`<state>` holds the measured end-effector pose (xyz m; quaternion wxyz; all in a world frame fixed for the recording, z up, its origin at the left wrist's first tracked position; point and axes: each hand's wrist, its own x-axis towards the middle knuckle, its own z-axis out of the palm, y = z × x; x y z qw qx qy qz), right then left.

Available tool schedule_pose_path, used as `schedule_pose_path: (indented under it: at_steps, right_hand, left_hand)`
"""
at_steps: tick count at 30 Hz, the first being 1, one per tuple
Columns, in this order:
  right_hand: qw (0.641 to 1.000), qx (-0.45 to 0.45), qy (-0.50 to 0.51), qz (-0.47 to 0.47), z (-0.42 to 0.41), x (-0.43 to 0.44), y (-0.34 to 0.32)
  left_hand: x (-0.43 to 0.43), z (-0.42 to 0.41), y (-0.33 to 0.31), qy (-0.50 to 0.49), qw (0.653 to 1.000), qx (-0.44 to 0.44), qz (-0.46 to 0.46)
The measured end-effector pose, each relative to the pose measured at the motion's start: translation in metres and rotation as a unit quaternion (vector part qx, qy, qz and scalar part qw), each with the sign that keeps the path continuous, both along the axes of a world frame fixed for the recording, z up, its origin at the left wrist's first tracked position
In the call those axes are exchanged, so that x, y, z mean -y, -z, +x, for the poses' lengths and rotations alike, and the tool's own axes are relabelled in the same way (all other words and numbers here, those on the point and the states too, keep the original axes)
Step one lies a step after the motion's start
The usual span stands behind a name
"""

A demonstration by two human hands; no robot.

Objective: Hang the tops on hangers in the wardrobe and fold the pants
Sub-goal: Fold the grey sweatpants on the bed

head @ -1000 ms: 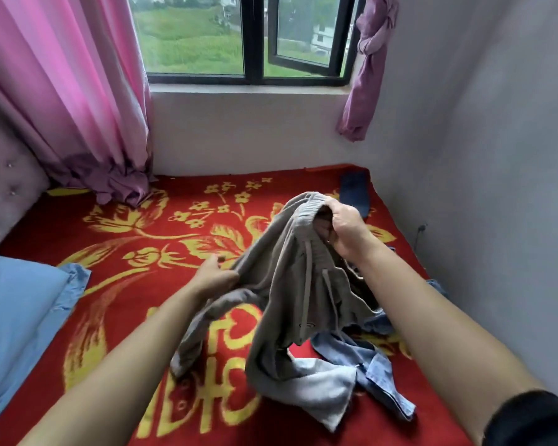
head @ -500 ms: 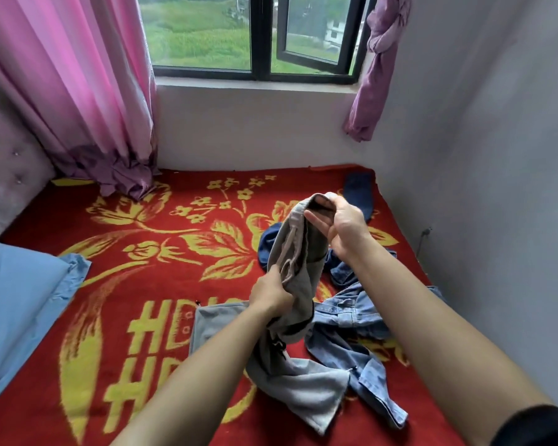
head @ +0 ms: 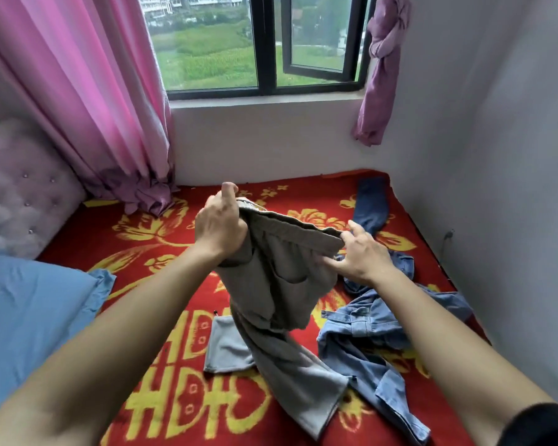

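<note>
The grey pants (head: 271, 278) are held up above the red blanket (head: 161, 246) by the waistband, with the 2 legs trailing down onto the blanket beside a blue denim shirt (head: 368, 323). One end of the waistband is gripped in the curled left hand (head: 219, 226). The other end is pinched by the right hand (head: 361, 252) between thumb and loosely spread fingers.

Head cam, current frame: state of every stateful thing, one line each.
grey pants, unfolded, held up by waistband, legs trailing on bed
left hand, grips waistband's left end
right hand, pinches waistband's right end
denim shirt, crumpled on bed, not hung
dark blue garment, lying on bed
window, right sash swung open
right curtain, knotted up
</note>
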<state>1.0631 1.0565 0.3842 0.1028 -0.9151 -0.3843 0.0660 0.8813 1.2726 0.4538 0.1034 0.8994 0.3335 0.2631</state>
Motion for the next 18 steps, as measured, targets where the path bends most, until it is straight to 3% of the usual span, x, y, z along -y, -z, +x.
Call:
schedule_pose_path:
  at_steps: [5, 8, 11, 18]
  right_hand:
    - [0.991, -0.008, -0.079, 0.108, -0.006, -0.015, -0.032]
    - [0.972, 0.010, -0.036, 0.234, 0.006, -0.024, -0.069]
    - [0.960, 0.020, -0.005, 0.279, 0.033, -0.026, -0.122]
    - [0.941, 0.221, -0.071, 0.246, 0.038, -0.040, -0.225]
  left_hand:
    - [-0.005, 0.006, -0.053, 0.054, 0.986, -0.048, 0.148]
    - [-0.006, -0.004, -0.090, 0.111, 0.939, -0.166, 0.280]
    - [-0.010, -0.021, -0.121, 0.084, 0.890, -0.283, 0.347]
    - [-0.010, -0.037, -0.171, -0.014, 0.917, -0.175, 0.358]
